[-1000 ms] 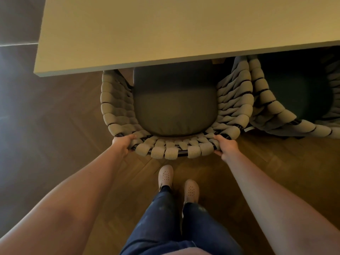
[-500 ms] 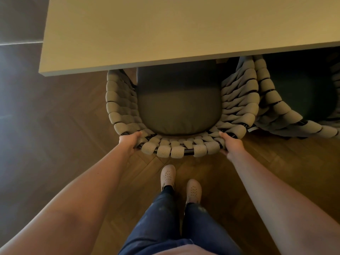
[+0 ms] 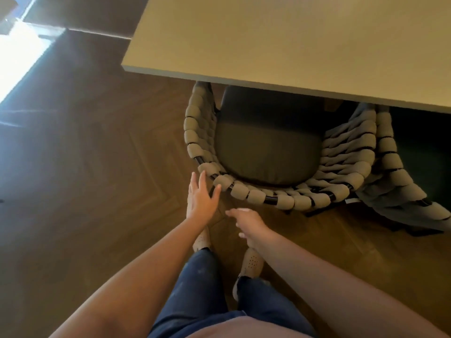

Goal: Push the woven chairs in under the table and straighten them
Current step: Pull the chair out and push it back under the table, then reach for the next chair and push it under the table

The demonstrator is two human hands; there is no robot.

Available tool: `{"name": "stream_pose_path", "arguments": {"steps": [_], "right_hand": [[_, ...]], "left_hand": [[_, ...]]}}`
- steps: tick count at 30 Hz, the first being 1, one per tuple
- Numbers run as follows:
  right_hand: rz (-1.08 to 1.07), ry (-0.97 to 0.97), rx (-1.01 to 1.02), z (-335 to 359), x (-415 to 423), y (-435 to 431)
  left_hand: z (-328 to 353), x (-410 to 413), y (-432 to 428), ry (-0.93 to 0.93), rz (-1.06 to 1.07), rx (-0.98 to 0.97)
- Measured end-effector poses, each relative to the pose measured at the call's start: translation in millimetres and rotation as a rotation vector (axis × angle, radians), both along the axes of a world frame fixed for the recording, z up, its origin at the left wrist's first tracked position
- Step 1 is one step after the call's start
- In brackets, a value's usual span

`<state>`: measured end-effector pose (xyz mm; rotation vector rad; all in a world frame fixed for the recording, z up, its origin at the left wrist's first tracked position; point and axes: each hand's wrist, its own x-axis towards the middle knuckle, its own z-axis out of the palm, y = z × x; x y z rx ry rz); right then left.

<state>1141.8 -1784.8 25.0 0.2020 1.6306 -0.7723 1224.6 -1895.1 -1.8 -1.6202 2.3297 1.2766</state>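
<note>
The herringbone wood floor point(image 3: 85, 191) fills your view, with a bright patch of light at the far left; the pale table point(image 3: 268, 32) spreads across the far right, its near edge running down towards the right. The woven chair point(image 3: 258, 195) sits in front of you, its front part tucked under that edge and its curved back rim on your side; it looks turned a little against the table edge. A second woven chair point(image 3: 390, 167) stands just beside it on the right, their thick padded weaves pressed together, its seat deep in shadow. The dark seat cushion point(image 3: 266, 152) lies inside the first chair's ring, its far half under the tabletop. Your jeans point(image 3: 195, 289) come up from the near edge. Your left hand point(image 3: 201, 198) is flat, fingers straight and spread, gripping nothing; its fingertips reach the near-left curve of the rim, and you can't tell whether they touch it. Your right hand point(image 3: 249, 222) hangs just beside the left one, near the rim but apart from it, fingers loose and pointing left, holding nothing; it is a little blurred. Your pale perforated shoes point(image 3: 253, 262) show beneath your wrists.
</note>
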Motion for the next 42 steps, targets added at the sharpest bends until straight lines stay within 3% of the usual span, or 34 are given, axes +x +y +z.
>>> {"name": "stream_pose_path", "arguments": {"steps": [5, 9, 13, 25, 31, 42], "right_hand": [[0.309, 0.374, -0.24, 16, 14, -71], [0.626, 0.695, -0.302, 18, 24, -146], [0.829, 0.896, -0.35, 9, 43, -221], [1.044, 1.0, -0.182, -6, 97, -435], [1.009, 1.05, -0.212, -11, 84, -532], [0.939, 1.057, -0.199, -8, -24, -730]], "left_hand": [[0, 43, -44, -0.173, -0.143, -0.209], [3, 84, -113, -0.213, -0.183, -0.292], [7, 120, -193, -0.307, -0.314, -0.362], [19, 183, -435, -0.61, -0.473, -0.365], [16, 146, -528, -0.595, -0.468, -0.258], [40, 32, -750, -0.6, -0.536, -0.335]]}}
